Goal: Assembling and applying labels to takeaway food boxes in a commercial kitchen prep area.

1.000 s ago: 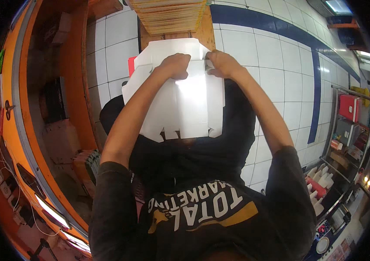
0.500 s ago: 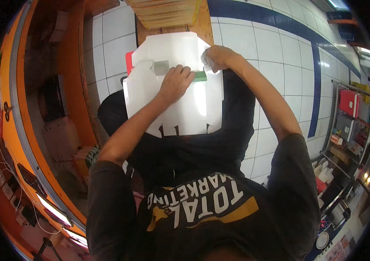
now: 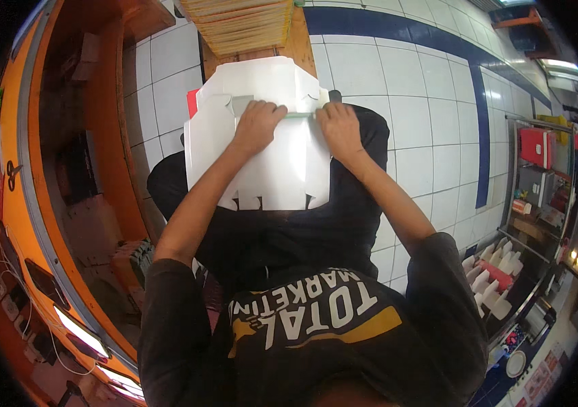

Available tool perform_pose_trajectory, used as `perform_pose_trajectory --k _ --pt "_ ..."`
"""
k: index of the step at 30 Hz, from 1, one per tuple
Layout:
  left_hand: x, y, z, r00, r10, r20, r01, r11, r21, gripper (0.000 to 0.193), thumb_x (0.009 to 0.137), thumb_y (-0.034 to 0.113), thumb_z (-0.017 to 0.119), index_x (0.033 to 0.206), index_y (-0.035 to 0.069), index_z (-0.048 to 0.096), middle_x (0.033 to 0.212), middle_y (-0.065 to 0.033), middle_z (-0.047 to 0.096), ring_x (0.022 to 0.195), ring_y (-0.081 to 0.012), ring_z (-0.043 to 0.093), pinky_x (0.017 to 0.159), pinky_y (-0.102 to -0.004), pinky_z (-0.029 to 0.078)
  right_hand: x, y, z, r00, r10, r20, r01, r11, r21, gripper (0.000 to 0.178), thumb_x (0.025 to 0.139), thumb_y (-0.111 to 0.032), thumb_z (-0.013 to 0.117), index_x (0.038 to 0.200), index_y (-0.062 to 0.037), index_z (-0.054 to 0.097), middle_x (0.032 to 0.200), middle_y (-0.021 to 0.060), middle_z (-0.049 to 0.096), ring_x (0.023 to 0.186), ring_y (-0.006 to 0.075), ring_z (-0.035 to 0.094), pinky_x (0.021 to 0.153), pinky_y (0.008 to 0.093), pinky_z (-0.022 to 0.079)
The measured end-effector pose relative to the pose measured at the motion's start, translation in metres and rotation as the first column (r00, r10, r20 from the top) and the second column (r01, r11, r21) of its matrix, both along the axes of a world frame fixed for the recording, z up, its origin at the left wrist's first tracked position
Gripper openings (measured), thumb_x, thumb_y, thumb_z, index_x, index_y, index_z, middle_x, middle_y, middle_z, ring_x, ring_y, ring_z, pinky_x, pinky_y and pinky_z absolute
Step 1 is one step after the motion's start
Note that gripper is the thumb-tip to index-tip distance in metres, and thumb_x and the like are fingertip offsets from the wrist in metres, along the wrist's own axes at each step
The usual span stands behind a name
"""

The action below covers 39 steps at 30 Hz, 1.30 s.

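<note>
A white cardboard box blank (image 3: 282, 173) lies over my lap, with its far panel raised toward the wooden bench. My left hand (image 3: 259, 126) is closed over a folded edge near the middle of the blank, fingers curled on it. Level with it, my right hand (image 3: 340, 132) is closed on the right end of that edge, slightly blurred. Between the two hands runs a thin green strip (image 3: 299, 115) along the fold. Small folded flaps stand beyond my fingers on both sides. Slots are cut along the near edge. My fingertips are partly hidden.
Ahead, a wooden bench (image 3: 300, 44) bears a stack of yellowish flat sheets (image 3: 238, 24). An orange counter (image 3: 44, 203) runs along the left. At the right stands a metal rack (image 3: 509, 169) with a red box (image 3: 535, 148) and white cartons below. White floor tiles (image 3: 414, 122) lie between.
My right hand has come down and inward from the blank's upper right corner flap to the folded edge. My left hand stays on the fold. Less of the green strip shows.
</note>
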State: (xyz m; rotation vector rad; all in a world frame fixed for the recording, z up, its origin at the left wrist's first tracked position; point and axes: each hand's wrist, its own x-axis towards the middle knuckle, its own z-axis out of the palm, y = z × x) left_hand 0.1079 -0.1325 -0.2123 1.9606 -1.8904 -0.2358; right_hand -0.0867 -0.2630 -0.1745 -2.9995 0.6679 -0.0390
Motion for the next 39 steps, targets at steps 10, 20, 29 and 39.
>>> perform_pose_trajectory --k 10,20,29,39 --pt "0.049 -0.038 0.014 0.979 0.194 -0.059 -0.184 0.972 0.145 0.041 0.084 0.009 0.065 0.124 0.003 0.058 0.112 -0.0252 0.064 0.108 -0.0417 0.060 0.096 -0.0469 0.048 -0.034 0.093 0.009 0.890 0.452 -0.063 -0.442 0.887 0.131 0.069 0.073 -0.027 0.079 0.128 0.0059 0.054 0.131 0.0188 0.054 0.129 0.0338 0.049 0.110 0.0458 0.040" --pt "-0.069 0.142 0.037 0.669 0.699 -0.253 -0.479 0.665 0.573 0.038 0.087 0.017 0.069 0.108 -0.010 0.053 0.101 -0.0348 0.063 0.100 -0.0517 0.061 0.089 -0.0543 0.050 -0.035 0.083 -0.007 0.906 0.399 0.139 -0.423 0.864 0.274 0.070 0.070 -0.024 0.084 0.126 0.0033 0.052 0.128 0.0176 0.052 0.121 0.0349 0.053 0.103 0.0386 0.046" --pt "-0.080 0.151 -0.020 0.415 0.851 -0.323 -0.676 0.526 0.517 0.047 0.087 0.020 0.064 0.121 -0.011 0.055 0.095 -0.0228 0.069 0.089 -0.0328 0.068 0.081 -0.0414 0.053 -0.030 0.090 -0.026 0.868 0.497 -0.016 -0.495 0.867 0.057 0.064 0.080 -0.035 0.076 0.122 0.0087 0.054 0.120 0.0188 0.056 0.115 0.0308 0.052 0.100 0.0358 0.047" --pt "-0.074 0.135 -0.010 0.175 0.901 -0.397 -0.432 0.433 0.791 0.063 0.082 0.021 0.062 0.128 -0.020 0.046 0.115 -0.0360 0.061 0.096 -0.0450 0.069 0.088 -0.0467 0.057 -0.035 0.094 -0.028 0.865 0.502 -0.028 -0.502 0.864 -0.044 0.067 0.085 -0.039 0.070 0.125 0.0116 0.054 0.124 0.0265 0.054 0.116 0.0362 0.052 0.098 0.0401 0.049"
